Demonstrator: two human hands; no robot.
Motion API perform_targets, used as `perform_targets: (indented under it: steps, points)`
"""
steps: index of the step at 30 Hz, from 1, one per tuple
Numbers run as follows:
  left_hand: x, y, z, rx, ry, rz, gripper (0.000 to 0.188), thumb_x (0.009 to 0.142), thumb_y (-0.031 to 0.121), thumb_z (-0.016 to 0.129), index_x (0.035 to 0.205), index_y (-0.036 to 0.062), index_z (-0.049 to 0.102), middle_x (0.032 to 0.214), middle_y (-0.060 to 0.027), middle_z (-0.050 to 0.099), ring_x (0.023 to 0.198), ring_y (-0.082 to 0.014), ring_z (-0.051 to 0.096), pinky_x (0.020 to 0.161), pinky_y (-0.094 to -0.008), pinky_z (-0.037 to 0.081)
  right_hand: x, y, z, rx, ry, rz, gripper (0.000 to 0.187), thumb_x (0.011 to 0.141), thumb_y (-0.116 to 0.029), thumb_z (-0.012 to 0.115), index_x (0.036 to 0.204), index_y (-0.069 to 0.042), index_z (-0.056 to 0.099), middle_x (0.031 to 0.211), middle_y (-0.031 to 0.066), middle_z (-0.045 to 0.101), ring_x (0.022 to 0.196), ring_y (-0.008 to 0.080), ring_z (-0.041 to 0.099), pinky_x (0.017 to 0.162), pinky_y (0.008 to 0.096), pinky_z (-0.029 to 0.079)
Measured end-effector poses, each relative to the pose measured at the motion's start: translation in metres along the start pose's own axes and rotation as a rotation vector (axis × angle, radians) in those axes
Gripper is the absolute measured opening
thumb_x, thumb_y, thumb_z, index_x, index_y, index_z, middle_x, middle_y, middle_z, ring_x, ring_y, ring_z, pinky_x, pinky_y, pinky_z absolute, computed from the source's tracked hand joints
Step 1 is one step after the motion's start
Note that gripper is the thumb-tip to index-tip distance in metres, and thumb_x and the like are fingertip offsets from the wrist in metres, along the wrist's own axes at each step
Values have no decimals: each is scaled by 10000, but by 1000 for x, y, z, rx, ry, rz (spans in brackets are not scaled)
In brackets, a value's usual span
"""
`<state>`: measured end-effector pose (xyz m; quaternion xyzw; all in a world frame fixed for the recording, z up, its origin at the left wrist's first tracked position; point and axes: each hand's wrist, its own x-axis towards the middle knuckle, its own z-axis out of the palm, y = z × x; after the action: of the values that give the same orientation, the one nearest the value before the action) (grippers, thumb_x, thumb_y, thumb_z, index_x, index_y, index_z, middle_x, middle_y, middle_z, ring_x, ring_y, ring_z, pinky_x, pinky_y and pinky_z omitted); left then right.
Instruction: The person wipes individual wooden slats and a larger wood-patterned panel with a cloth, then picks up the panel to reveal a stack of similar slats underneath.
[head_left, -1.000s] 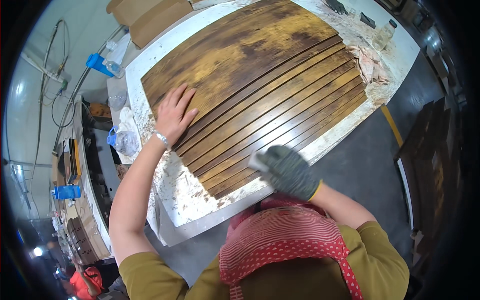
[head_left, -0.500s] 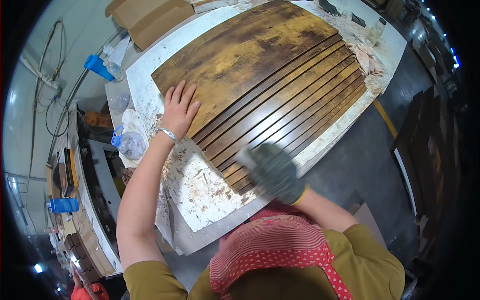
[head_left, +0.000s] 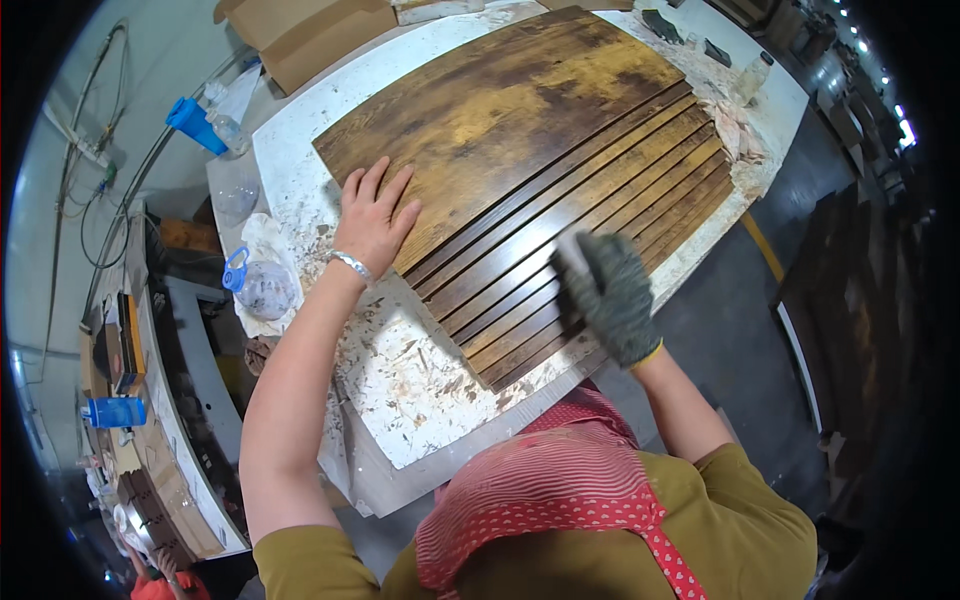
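A fanned stack of brown wood-grain boards lies on a white table, with the widest board on top and the lower ones showing as stepped strips toward me. My bare left hand rests flat on the top board's left end, fingers spread. In a dark grey-green glove, my right hand is over the near strips. Its fingers are closed round a small pale pad, mostly hidden by the glove, so its exact kind is unclear.
Stains and scraps cover the white table. Left of it stand a blue-handled clear jug and a blue cup. A crumpled rag and a glass bottle lie beyond the stack's right end. Another person in red is at lower left.
My right hand has moved right and away from me along the strips, carrying the pale pad. My left hand stays on the top board's left end.
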<state>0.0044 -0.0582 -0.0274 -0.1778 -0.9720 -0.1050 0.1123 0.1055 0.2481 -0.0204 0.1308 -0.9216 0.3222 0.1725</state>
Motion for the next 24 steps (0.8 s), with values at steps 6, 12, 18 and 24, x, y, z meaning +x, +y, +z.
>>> perform_targets:
  steps: [6, 12, 18, 24]
  points:
    - [5, -4, 4, -67, 47, 11, 463, 919, 361, 486, 1336, 160, 467, 1428, -136, 343, 1291, -402, 264, 1079, -472, 248, -39, -53, 68, 78, -182, -260, 267, 804, -189, 570, 1036, -56, 578, 877, 111, 587, 798, 266, 591, 680, 426, 485]
    - [5, -2, 3, -54, 49, 20, 436, 928, 313, 484, 1330, 146, 465, 1417, -139, 351, 1281, -408, 273, 1074, -476, 249, -12, -18, 44, 106, 36, -537, 87, 844, -111, 539, 927, -127, 558, 760, 58, 544, 577, 150, 553, 443, 271, 448]
    - [6, 1, 4, -70, 49, 25, 443, 923, 312, 492, 1333, 146, 460, 1415, -139, 348, 1280, -408, 273, 1073, -476, 250, 11, 100, -28, -236, 192, 104, 417, 775, -28, 549, 1189, -78, 558, 921, 131, 573, 824, 302, 563, 701, 394, 466]
    - [8, 1, 3, -33, 66, 63, 442, 920, 286, 486, 1328, 116, 469, 1402, -155, 367, 1256, -395, 315, 1077, -454, 247, 10, -44, 46, 114, -66, -648, 263, 751, -95, 617, 1012, -83, 587, 783, 84, 588, 716, 231, 605, 634, 387, 510]
